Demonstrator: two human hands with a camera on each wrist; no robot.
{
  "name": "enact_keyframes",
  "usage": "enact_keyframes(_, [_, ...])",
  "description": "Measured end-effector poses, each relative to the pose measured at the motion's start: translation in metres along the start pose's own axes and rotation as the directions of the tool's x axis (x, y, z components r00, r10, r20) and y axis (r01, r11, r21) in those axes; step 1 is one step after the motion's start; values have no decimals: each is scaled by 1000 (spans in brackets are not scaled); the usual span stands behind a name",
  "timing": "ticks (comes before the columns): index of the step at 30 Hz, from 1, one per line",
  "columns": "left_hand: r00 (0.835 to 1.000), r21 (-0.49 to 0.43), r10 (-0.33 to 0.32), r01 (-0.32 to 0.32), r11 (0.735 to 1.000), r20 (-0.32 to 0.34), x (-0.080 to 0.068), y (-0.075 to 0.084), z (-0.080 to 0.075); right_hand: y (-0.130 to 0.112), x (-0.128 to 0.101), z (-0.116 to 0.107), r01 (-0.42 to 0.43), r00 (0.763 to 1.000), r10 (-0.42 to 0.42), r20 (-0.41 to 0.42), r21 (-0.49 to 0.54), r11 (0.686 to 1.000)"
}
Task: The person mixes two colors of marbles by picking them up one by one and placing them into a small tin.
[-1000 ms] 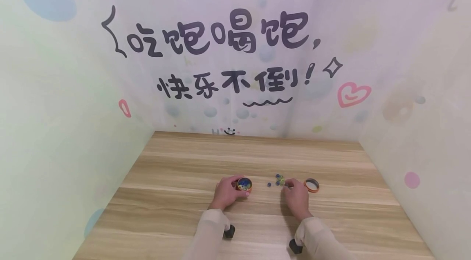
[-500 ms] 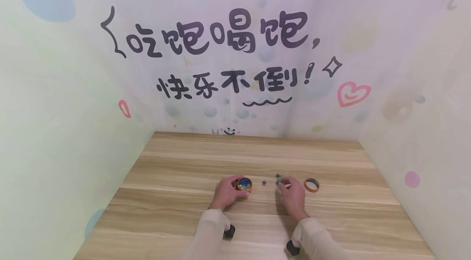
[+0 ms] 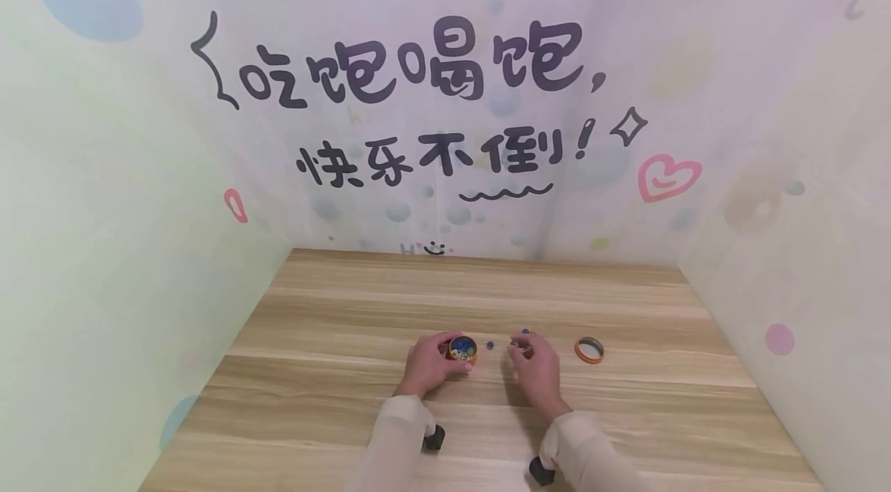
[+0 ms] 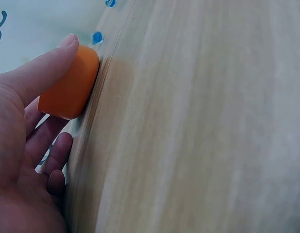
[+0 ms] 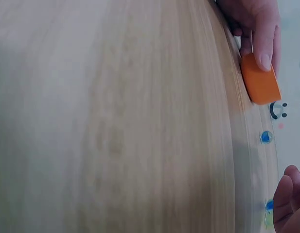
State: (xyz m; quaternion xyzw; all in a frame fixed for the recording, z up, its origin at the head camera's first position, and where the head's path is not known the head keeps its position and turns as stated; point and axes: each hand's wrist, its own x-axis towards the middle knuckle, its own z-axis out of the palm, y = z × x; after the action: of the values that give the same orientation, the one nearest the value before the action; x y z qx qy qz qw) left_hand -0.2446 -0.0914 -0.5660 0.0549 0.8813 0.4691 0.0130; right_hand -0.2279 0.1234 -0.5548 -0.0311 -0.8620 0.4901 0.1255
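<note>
Marbles (image 3: 524, 335) lie loose on the wooden table (image 3: 348, 368) between the orange tin (image 3: 462, 348), gripped by the left hand (image 3: 428, 363), and its lid (image 3: 588, 350); small, hard and likely to roll, they suit the fingertip pinch the right hand (image 3: 534, 368) makes on some

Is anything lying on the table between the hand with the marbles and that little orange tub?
Only one loose blue marble lies between the right hand and the small round orange tub gripped by the left hand.
</note>
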Motion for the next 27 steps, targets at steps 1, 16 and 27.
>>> enact_keyframes(1, [1000, 0, -2, 2, 1000, -1, 0, 0, 0, -1, -1, 2, 6, 1000, -6, 0, 5, 1000])
enact_keyframes(16, [998, 32, 59, -58, 998, -16, 1, 1, -1, -20, -8, 30, 91, 995, -95, 40, 97, 991])
enact_keyframes(27, [997, 43, 73, -72, 996, -25, 2, -2, 0, -22, -11, 45, 106, 991, -114, 67, 122, 987])
